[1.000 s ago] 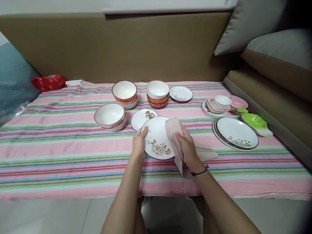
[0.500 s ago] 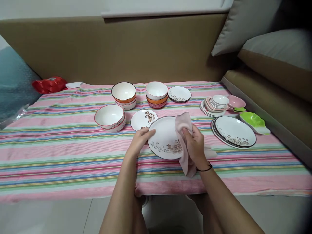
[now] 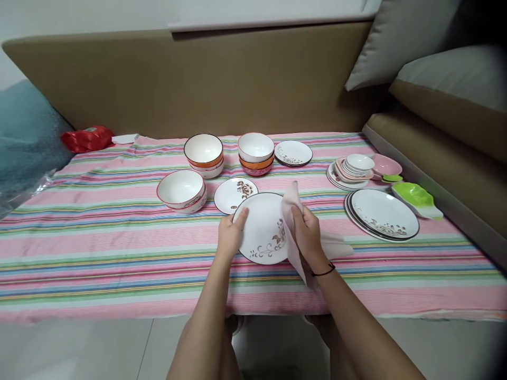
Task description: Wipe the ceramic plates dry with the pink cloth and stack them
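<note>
A white plate with a brown flower pattern and dark rim is held above the striped tablecloth. My left hand grips its left edge, thumb on top. My right hand is closed on a pale pink cloth that it presses against the plate's right edge. The cloth hangs down below my right wrist, which wears a black band.
Behind the plate lie a small flowered plate, stacked bowls and another small plate. To the right stand a stack of large plates, small dishes and a green leaf dish. A sofa backs the table.
The plate has been turned in my hands, its flower pattern moving from the bottom round to the right. My right hand with the cloth has shifted along the plate's right edge.
</note>
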`<control>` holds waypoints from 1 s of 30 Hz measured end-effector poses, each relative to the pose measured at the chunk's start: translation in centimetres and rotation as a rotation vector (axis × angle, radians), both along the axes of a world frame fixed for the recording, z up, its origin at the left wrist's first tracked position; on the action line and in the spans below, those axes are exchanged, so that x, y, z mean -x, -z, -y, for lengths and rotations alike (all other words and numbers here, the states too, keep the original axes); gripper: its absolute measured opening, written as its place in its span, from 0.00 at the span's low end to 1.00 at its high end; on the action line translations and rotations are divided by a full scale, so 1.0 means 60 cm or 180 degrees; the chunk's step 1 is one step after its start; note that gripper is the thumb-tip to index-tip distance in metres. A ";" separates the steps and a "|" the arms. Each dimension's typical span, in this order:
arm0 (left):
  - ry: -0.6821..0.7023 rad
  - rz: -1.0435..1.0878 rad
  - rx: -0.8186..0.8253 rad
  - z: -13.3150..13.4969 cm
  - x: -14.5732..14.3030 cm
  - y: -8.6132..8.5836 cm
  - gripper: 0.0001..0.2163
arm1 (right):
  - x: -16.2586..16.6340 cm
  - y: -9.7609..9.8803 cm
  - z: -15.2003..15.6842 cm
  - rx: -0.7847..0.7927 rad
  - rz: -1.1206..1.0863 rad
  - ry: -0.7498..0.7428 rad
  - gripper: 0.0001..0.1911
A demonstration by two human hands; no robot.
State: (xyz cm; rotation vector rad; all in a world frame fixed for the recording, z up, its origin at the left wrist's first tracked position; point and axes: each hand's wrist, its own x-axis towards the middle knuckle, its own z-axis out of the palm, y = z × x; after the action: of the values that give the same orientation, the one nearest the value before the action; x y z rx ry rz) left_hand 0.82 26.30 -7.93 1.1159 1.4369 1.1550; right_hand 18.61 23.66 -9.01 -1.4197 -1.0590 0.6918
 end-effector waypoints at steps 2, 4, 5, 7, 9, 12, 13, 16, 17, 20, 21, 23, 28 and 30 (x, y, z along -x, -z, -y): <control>-0.0451 0.0296 0.0096 0.001 -0.009 0.009 0.21 | 0.008 0.001 -0.002 0.0084 -0.0260 -0.0010 0.18; -0.0870 0.0627 0.0153 0.006 -0.024 0.016 0.21 | 0.017 0.001 -0.002 0.0090 -0.0434 0.0042 0.16; -0.1069 0.0810 0.0159 0.008 -0.034 0.018 0.22 | 0.021 0.000 0.000 0.0073 -0.0492 0.0082 0.15; -0.1442 0.1202 0.0160 0.014 -0.054 0.020 0.22 | 0.032 -0.001 0.007 0.0044 -0.0519 0.0158 0.16; -0.1775 0.1547 0.0221 0.018 -0.072 0.021 0.22 | 0.045 0.000 0.016 0.0029 -0.0477 0.0216 0.16; -0.2016 0.1729 0.0439 0.023 -0.086 0.019 0.21 | 0.061 0.005 0.024 0.0121 -0.0453 0.0288 0.16; -0.1971 0.1717 0.0517 0.025 -0.087 0.017 0.21 | 0.062 0.008 0.023 0.0195 -0.0459 0.0318 0.16; -0.1417 0.1514 0.0772 0.027 -0.080 0.008 0.19 | 0.047 0.013 0.009 0.0399 -0.0502 0.0492 0.16; -0.1154 0.1402 0.0832 0.026 -0.074 0.005 0.20 | 0.036 0.014 0.003 0.0415 -0.0554 0.0560 0.15; -0.0503 0.1041 0.0746 0.016 -0.051 -0.007 0.22 | -0.004 0.011 -0.012 0.0399 -0.0718 0.0665 0.16; -0.0339 0.0943 0.0644 0.012 -0.043 -0.010 0.23 | -0.017 0.008 -0.015 0.0409 -0.0712 0.0626 0.16; 0.0039 0.0732 0.0382 0.004 -0.027 -0.017 0.22 | -0.036 0.001 -0.015 0.0434 -0.0609 0.0466 0.19; 0.0749 0.0056 -0.0200 0.003 -0.013 -0.027 0.20 | -0.036 -0.015 -0.003 0.0411 -0.0270 -0.0099 0.25; 0.0559 0.0085 -0.0083 0.006 -0.014 -0.028 0.23 | -0.028 -0.017 0.000 0.0359 -0.0198 -0.0135 0.26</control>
State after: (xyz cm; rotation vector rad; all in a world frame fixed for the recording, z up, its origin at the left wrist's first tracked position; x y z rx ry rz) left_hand 1.67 25.96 -6.27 1.2148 1.2794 1.0628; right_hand 20.27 23.69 -8.00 -1.4659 -1.0174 0.8322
